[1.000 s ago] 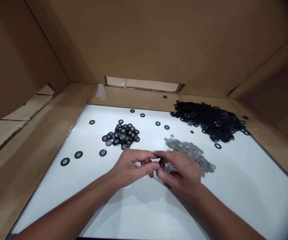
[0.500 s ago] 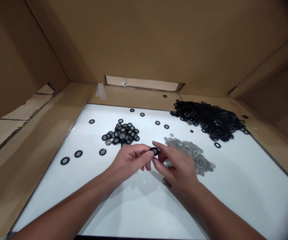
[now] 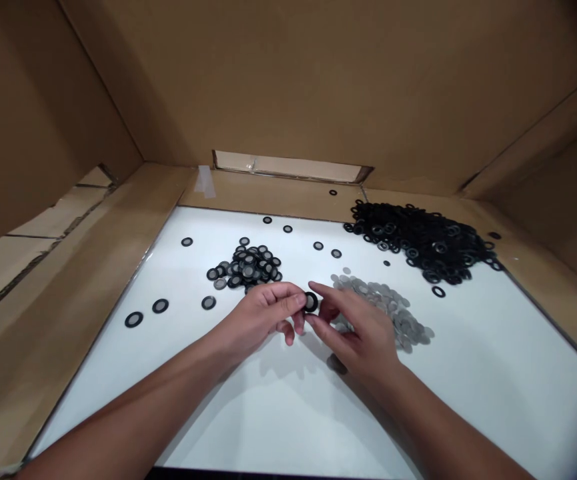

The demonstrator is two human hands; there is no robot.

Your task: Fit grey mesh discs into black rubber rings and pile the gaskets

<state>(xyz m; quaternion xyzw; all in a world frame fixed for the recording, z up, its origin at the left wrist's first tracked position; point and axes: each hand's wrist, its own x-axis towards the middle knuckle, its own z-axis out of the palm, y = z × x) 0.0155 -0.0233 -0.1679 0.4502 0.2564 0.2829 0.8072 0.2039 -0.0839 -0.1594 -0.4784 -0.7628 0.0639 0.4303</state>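
With the ringed disc [image 3: 311, 303] as the centre of my dial and twelve pointing away from me, my left hand [image 3: 271, 310] is the one that has it: thumb and fingers pinch its rim at nine o'clock. The piece, a black ring around a grey centre, is held up above the white tabletop [image 3: 268, 420], its face turned mostly towards me. Being round, it has no long axis. My right hand [image 3: 353, 323] reaches in from four o'clock, thumb and forefinger parted, their tips near the rim at six and twelve; I can't tell whether either touches.

A heap of similar ringed discs [image 3: 249, 267] lies at ten o'clock, just beyond my left knuckles. Loose grey discs [image 3: 391, 310] spread at three, partly behind my right hand. The pile of black rings [image 3: 418, 240] sits farther off, at two.
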